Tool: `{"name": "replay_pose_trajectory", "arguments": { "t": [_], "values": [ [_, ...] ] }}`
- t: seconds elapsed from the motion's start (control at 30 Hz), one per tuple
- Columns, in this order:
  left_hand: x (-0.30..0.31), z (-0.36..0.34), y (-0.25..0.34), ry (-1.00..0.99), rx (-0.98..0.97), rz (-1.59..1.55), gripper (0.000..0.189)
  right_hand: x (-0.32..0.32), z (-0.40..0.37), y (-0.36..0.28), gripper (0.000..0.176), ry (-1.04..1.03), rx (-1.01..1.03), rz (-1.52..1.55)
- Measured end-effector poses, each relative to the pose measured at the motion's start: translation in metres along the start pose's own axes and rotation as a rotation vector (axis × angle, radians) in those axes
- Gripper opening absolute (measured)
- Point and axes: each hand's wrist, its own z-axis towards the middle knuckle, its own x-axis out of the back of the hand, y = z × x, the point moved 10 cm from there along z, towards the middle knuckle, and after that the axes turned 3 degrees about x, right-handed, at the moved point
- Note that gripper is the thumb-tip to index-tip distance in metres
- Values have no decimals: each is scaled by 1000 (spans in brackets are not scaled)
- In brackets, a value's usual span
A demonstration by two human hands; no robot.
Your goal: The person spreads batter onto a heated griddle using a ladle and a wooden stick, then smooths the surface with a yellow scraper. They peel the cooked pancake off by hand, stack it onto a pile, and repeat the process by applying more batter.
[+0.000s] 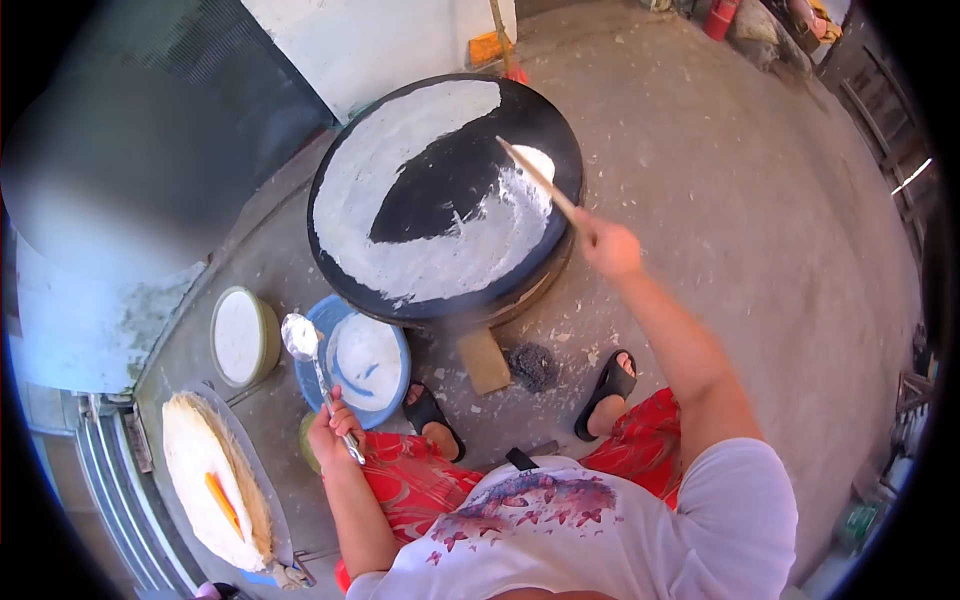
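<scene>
My right hand is closed on a wooden spreader, whose far end lies over white batter on a large round black griddle. The batter forms a broad curved band around the griddle, with dark surface bare in the middle. My left hand grips the handle of a metal ladle; its bowl, coated white, is raised beside a blue basin holding white batter.
A round tub of white batter stands left of the basin. At the lower left lies a stack of thin pale sheets with an orange strip on top. A brownish block and a dark scrubber sit below the griddle, near my feet.
</scene>
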Motion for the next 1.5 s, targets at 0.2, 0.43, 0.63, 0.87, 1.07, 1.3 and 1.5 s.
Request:
{"name": "replay_pose_trajectory", "arguments": {
  "t": [0.2, 0.43, 0.63, 0.87, 1.07, 1.3, 1.5],
  "values": [
    [-6, 7, -13, 3, -9, 34, 33, 5, -18, 38, 44, -41, 369, -126],
    [-14, 18, -21, 62, -48, -9, 33, 16, 74, 16, 46, 73, 172, -82],
    [-11, 20, -19, 68, -44, -2, 33, -1, 75, 58, 43, -74, 435, -149],
    [-15, 25, -20, 95, -41, -28, 32, -17, 139, 17, 45, -24, 329, -27],
    [-14, 26, -14, 77, -52, 16, 32, -6, 150, 77, 48, -113, 254, -157],
    [-20, 28, -20, 107, -46, -64, 32, -4, 165, 12, 54, -64, 300, -101],
    [-24, 26, -20, 117, -50, -13, 33, -10, 193, 85, 55, -7, 276, -216]
  ]
}}
